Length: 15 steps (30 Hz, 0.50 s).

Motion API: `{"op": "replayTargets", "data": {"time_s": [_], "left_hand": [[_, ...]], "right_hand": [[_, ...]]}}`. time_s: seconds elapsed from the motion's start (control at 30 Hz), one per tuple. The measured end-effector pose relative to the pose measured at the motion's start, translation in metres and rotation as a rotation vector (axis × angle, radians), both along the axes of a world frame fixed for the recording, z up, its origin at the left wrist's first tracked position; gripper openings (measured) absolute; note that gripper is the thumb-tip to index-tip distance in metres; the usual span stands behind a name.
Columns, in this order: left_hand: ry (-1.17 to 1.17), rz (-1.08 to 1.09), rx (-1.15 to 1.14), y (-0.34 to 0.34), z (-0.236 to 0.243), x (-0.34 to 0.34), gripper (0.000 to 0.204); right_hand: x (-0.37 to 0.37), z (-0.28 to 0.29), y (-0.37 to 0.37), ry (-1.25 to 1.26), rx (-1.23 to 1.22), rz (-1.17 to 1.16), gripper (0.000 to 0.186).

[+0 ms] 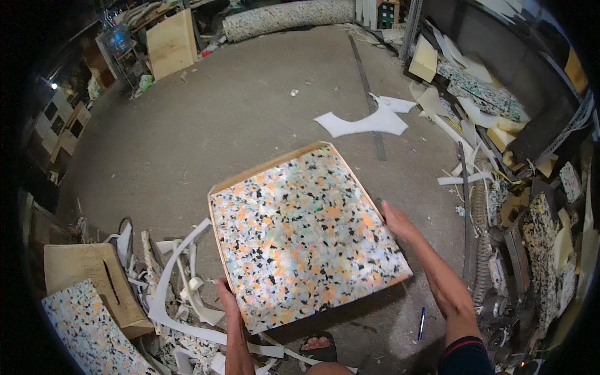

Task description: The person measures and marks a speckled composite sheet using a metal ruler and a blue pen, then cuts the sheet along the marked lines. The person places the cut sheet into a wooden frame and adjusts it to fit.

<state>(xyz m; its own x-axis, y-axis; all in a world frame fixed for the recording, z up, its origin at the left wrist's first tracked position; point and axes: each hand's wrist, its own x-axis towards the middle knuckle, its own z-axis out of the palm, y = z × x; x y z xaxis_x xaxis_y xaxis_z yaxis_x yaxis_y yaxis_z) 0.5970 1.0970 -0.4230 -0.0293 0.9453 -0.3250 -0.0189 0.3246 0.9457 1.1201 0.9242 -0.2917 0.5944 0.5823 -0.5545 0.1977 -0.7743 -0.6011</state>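
A large squarish panel of speckled bonded foam [306, 237], white with orange and black flecks, is held up in front of me, tilted. A thin wooden edge [269, 167] runs along its far and side borders. At its lower left side my left hand [229, 299] grips the border, with most fingers hidden behind or beneath. My right hand [397, 222] clasps the right side, its fingers also out of sight under the panel. Beyond the panel, a white curved foam offcut [362, 125] lies on the floor across a dark flat strip [367, 87].
Foam scraps and a cardboard piece [94, 281] crowd the lower left, beside another speckled foam sheet [94, 331]. A blue pen [422, 323] lies near my right forearm. Piled offcuts [481, 94] line the right. A speckled foam roll [287, 19] rests at the back.
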Motion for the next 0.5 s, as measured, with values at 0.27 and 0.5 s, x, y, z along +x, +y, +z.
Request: {"op": "replayTargets", "data": {"time_s": [0.27,0.5], "left_hand": [[-0.430,-0.137,-0.042,-0.062,0.234,-0.020,0.079],[-0.269,0.150,0.422,-0.003,0.278,0.006,0.081]], "right_hand": [[0.009,0.119,-0.103,0.041,0.457,-0.224,0.103],[0.043,0.234,-0.051,0.045,0.878,-0.190,0.097]]}}
